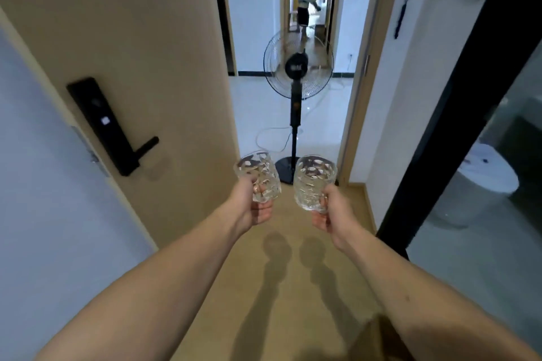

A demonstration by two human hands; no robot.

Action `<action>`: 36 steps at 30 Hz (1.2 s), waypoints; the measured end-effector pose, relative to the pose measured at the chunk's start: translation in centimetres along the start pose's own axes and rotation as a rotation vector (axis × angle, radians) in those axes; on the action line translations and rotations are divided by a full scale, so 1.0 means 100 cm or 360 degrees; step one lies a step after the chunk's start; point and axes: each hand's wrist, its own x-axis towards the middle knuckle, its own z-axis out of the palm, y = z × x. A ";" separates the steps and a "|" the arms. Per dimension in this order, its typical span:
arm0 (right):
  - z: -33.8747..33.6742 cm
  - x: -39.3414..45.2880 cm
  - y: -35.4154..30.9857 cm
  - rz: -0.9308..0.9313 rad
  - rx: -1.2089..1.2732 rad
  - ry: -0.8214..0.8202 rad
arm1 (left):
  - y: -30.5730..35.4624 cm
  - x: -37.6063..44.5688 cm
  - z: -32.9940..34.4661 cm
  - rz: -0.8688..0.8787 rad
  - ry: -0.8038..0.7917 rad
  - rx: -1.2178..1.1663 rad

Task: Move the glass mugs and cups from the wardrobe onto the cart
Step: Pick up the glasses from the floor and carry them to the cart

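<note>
Far left of the frame, a beige door [140, 53] stands open with a black lock plate and lever handle [110, 126] in the middle left. Moving in toward lower centre, the left hand [252, 208] is held out ahead, fingers curled round the handle of a dimpled left glass mug [259, 174], which sits upright in the air above the tan floor [281, 287]. Just beside it, near but not touching, the right glass mug [314, 182] is upright too, and the right hand [333, 209] has its fingers wrapped round that mug's handle. Both forearms stretch in from the bottom corners, and two shadows of arms and mugs fall on the floor between them. Straight behind the mugs, centre frame, a black pedestal fan [297, 67] stands in the doorway on white tiles, a pale cord looping at its base. At top centre, far down the hall, a person [308, 0] bends forward. Along the right edge, a dark frame borders a glass panel [498, 184].
</note>
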 end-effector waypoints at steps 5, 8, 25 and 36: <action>-0.005 -0.041 -0.031 -0.0190 -0.0226 -0.0175 | 0.003 -0.066 -0.015 0.0219 0.0183 -0.0130; -0.003 -0.071 -0.033 -0.0229 -0.0285 -0.0312 | -0.010 -0.106 -0.030 0.0301 0.0300 -0.0248; 0.126 -0.350 0.083 -0.0112 -0.0376 -0.1293 | -0.148 -0.408 -0.250 0.0465 0.1011 -0.0479; 0.206 -0.628 0.236 0.0130 -0.0597 -0.1908 | -0.318 -0.676 -0.409 0.0413 0.1684 -0.0667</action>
